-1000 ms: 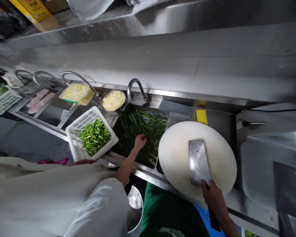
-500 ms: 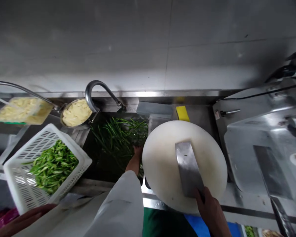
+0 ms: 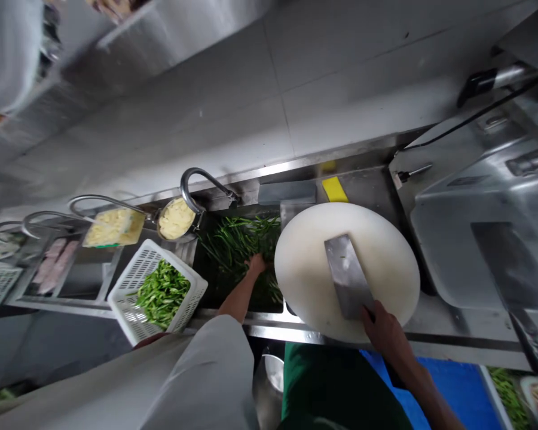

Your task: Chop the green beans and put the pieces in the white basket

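Observation:
My right hand (image 3: 381,328) is closed round the handle of a cleaver (image 3: 344,269). Its broad blade lies flat on a thick round white cutting board (image 3: 302,269). To the left, my left hand (image 3: 256,263) reaches down into the sink among long thin green vegetables (image 3: 233,236) that look like peppers. Its thumb stands apart from the fingers, whose tips are partly hidden, and no held piece shows. A white perforated basket (image 3: 128,298) with cut green pieces (image 3: 164,292) sits left of the sink, tilted.
Behind the board lie a yellow sponge (image 3: 335,189) and a grey block (image 3: 287,193). A curved faucet (image 3: 190,182) arches near a pot of pale slices (image 3: 176,219). A metal machine (image 3: 475,221) stands right. Part of another person's hand (image 3: 150,340) shows below the basket.
The view has swung left, so more counter and a shelf show at left. My left hand has risen slightly among the green vegetables. The cleaver stays flat on the board in my right hand.

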{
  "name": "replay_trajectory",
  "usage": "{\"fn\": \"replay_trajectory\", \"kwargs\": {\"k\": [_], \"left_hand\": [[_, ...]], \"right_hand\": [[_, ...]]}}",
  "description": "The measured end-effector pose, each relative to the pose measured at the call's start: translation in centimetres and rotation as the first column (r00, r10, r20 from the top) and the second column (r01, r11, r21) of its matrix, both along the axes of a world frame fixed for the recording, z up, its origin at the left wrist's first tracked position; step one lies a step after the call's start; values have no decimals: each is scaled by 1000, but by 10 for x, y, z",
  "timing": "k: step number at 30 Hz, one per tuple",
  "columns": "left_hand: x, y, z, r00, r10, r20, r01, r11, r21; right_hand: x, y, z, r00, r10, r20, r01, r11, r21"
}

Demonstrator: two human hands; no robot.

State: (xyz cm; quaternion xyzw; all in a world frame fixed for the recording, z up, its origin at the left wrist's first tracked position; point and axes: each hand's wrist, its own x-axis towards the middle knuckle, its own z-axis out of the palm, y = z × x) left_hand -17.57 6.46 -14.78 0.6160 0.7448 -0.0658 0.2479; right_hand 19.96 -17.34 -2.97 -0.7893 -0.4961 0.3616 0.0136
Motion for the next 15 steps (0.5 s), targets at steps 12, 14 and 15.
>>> {"fn": "replay_trajectory", "kwargs": {"k": [12, 14, 15], "left_hand": [[-38, 6, 160, 986, -64, 153, -2, 918, 397], [-21, 17, 180, 985, -135, 112, 67, 880, 470], [-11, 27, 191, 982, -169, 87, 102, 853, 512]], "right_hand": [[9, 6, -5, 992, 109, -57, -102, 988, 120], [17, 8, -4, 991, 111, -70, -99, 983, 152], [22, 9, -4, 993, 95, -66, -83, 983, 161]]}}
